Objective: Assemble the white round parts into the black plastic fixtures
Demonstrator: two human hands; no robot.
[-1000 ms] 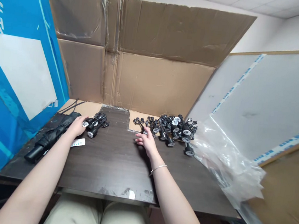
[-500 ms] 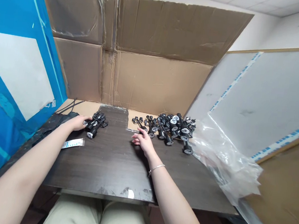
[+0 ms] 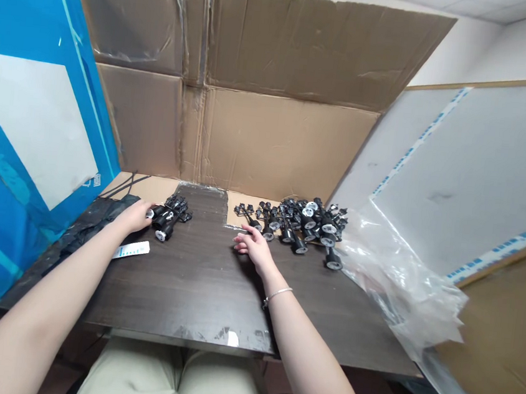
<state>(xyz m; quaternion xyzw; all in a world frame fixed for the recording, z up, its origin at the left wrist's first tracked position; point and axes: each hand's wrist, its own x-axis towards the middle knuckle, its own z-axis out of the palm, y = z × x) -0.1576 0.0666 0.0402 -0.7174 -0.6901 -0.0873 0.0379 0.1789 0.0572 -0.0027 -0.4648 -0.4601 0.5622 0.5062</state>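
Note:
My left hand (image 3: 135,215) is at the left side of a small cluster of black cylindrical parts (image 3: 169,215) with pale round end faces and thin leads with small connectors. Its fingers are closed around the pale-ended part (image 3: 150,214) at the cluster's left edge; some fingertips are hidden. My right hand (image 3: 254,247) hovers over the dark table, fingers apart and loosely bent, with nothing in them. Just beyond it lies a larger pile of the same black parts (image 3: 307,223). One part (image 3: 333,259) lies at the near right of that pile.
A white printed strip (image 3: 132,250) lies on the dark table (image 3: 177,294) beside my left forearm. Black plastic (image 3: 95,223) is at the left. Cardboard (image 3: 287,143) stands behind, a blue panel (image 3: 82,109) at left, clear plastic sheeting (image 3: 402,299) at right.
The camera view has shifted slightly. Both hands stay in nearly the same places by the black parts, and no part has visibly moved on the table.

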